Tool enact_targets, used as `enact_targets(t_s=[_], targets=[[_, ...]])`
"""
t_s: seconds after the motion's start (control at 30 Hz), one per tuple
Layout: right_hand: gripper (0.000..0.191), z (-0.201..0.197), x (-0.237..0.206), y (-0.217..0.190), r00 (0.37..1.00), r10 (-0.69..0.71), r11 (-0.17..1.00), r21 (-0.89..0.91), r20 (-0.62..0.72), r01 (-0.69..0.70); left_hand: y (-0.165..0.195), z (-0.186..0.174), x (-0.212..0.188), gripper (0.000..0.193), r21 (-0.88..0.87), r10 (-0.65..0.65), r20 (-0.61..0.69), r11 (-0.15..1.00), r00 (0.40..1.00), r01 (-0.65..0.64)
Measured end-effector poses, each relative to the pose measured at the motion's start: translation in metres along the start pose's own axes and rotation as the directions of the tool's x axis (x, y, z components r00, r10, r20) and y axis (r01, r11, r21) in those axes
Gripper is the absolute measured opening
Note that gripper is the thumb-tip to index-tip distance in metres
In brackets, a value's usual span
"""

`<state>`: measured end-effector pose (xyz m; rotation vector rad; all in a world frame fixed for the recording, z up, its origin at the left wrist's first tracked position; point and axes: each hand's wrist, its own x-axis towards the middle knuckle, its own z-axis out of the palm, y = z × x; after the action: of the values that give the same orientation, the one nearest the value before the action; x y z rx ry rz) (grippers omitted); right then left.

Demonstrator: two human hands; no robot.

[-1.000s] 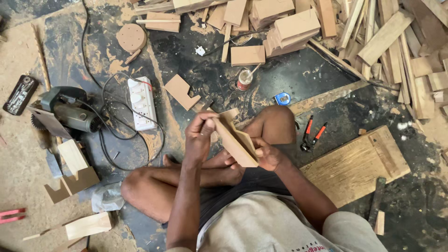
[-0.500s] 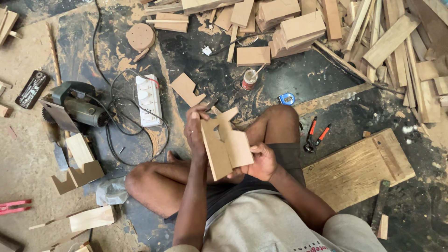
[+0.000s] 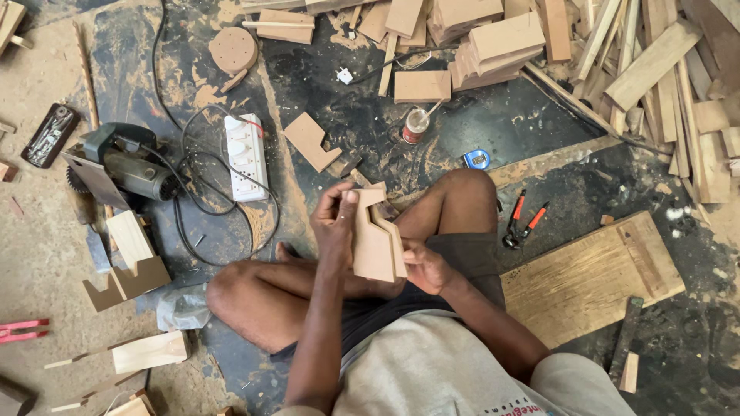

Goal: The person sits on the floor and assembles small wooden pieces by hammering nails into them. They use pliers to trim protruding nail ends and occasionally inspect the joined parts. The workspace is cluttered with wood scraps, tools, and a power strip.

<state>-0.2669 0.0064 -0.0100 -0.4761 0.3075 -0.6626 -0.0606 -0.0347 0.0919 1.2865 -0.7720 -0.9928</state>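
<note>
I sit cross-legged on the floor and hold two flat, notched wooden cut-outs stacked face to face in front of my lap. My left hand grips their upper left edge, fingers curled over the top. My right hand holds the lower right edge from behind. The pieces stand roughly upright, tilted slightly, above my crossed legs.
A similar notched cut-out lies on the floor ahead. A power saw with cable and a white power strip sit left. A glue pot, blue tape measure, pliers, a plywood board and a scrap-wood pile lie around.
The pieces were turned from face-on to nearly edge-on and brought together, and my left hand shifted onto their top edge.
</note>
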Motion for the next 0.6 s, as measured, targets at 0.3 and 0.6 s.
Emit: enact_targets(t_s=[0.3,0.6], targets=[[0.071,0.038,0.009,-0.019,0.997,0.062,0.986,-0.152,-0.036,-0.067,-0.014,0.012,-0.002,0.019,-0.031,0.073,-0.036,0.997,0.997,-0.074],[0.074,0.041,0.011,-0.023,0.998,0.058,0.948,-0.314,-0.004,-0.056,-0.018,0.019,-0.006,0.021,0.321,0.299,-0.137,0.915,0.944,-0.244]])
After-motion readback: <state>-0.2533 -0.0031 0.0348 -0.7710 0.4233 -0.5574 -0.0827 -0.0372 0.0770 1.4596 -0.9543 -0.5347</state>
